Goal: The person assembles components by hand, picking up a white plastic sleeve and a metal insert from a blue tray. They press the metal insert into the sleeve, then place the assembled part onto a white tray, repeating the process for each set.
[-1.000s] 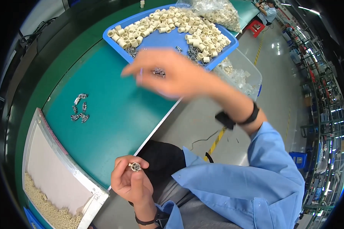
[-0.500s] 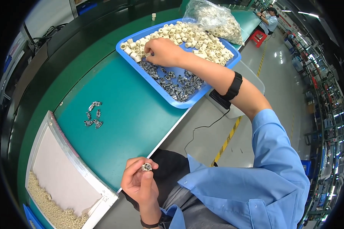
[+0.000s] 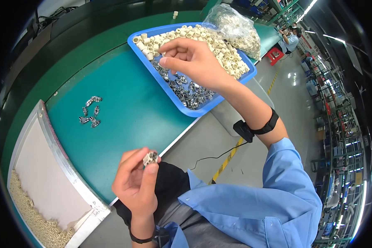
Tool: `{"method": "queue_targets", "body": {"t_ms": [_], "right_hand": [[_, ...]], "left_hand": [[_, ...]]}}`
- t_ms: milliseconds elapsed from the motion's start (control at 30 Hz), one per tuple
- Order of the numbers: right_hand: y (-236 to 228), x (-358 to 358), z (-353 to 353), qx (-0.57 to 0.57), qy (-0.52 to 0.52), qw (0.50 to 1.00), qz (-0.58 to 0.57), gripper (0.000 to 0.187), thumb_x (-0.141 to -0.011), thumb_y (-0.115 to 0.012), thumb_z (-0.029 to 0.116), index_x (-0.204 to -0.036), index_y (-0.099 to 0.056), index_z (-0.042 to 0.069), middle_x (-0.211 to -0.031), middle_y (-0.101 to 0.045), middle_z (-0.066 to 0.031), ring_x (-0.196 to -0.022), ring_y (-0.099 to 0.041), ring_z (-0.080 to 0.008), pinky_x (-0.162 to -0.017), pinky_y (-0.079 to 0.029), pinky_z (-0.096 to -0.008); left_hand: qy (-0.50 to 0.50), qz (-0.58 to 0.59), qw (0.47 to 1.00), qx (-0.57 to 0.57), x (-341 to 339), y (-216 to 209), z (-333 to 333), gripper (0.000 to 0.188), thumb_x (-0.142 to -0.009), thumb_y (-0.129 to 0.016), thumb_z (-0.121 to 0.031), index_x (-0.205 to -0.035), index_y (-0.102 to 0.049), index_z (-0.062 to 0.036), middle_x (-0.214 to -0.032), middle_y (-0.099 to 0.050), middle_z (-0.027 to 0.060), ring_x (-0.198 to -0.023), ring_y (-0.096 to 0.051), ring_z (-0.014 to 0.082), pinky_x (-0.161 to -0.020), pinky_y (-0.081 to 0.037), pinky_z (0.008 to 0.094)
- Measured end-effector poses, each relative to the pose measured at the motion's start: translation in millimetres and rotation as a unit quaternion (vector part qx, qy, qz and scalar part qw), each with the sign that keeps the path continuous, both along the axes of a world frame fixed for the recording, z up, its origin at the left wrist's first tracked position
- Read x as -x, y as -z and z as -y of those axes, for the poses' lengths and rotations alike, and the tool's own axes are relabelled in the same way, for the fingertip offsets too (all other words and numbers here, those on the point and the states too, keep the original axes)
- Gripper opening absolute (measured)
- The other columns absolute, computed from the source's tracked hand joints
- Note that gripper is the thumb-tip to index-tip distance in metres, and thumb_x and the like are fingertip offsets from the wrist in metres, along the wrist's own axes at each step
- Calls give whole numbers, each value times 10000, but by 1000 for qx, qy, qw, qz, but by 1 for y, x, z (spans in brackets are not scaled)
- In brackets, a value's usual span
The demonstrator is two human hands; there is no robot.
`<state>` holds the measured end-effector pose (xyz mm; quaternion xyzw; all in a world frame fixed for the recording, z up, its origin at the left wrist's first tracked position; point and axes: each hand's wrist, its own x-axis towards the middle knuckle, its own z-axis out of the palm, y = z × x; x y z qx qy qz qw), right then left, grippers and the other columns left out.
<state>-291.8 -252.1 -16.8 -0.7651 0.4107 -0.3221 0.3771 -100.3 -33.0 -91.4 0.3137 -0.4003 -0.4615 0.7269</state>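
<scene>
Here, left to right, we list: six clipped pieces (image 3: 91, 110) finished on the green mat (image 3: 124, 107); left hand (image 3: 137, 182) pinching a small spool (image 3: 150, 158); right hand (image 3: 194, 62), fingertips closed on something unclear, above the well-stocked blue tray (image 3: 141, 51).

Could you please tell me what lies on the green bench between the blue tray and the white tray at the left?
In the head view, a small cluster of metal clips lies on the green bench top between them.
</scene>
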Motion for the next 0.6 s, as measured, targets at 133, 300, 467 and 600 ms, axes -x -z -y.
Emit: {"method": "queue_targets", "body": {"t_ms": [133, 300, 467, 600], "right_hand": [[10, 8, -6, 71, 11, 993, -94, 221, -898, -768, 201, -985, -750, -1, -833, -709, -47, -764, -665, -130, -697, -518, -296], [10, 44, 15, 200, 63, 930, -302, 213, -909, -757, 175, -996, -752, -19, -832, -706, -32, -785, -659, -120, -699, -510, -282], [23, 84, 44, 20, 53, 987, -153, 188, -912, -744, 147, -1015, -751, -10, -896, -710, -34, -787, -635, -123, -730, -504, -277], [19, 94, 44, -114, 55, 990, 66, 191, -918, -738, 127, -1061, -743, 1, -952, -712, -39, -777, -602, -107, -754, -492, -266]], "left_hand": [[11, 24, 1000, -12, 5, 3, 3, 273, -934, -645, 59, -1208, -653, 68, -1072, -637, 147, -935, -666, 216, -851, -563, 340], [18, 36, 999, -7, 11, 8, 3, 253, -950, -634, 43, -1202, -656, 61, -1062, -640, 137, -931, -665, 204, -840, -567, 330], [34, 44, 998, -11, 14, 8, 2, 252, -949, -632, 50, -1199, -658, 60, -1059, -644, 139, -926, -665, 198, -840, -571, 330], [46, 38, 998, -17, 16, 10, 2, 251, -948, -638, 48, -1198, -660, 57, -1061, -650, 142, -922, -665, 195, -834, -570, 322]]}}
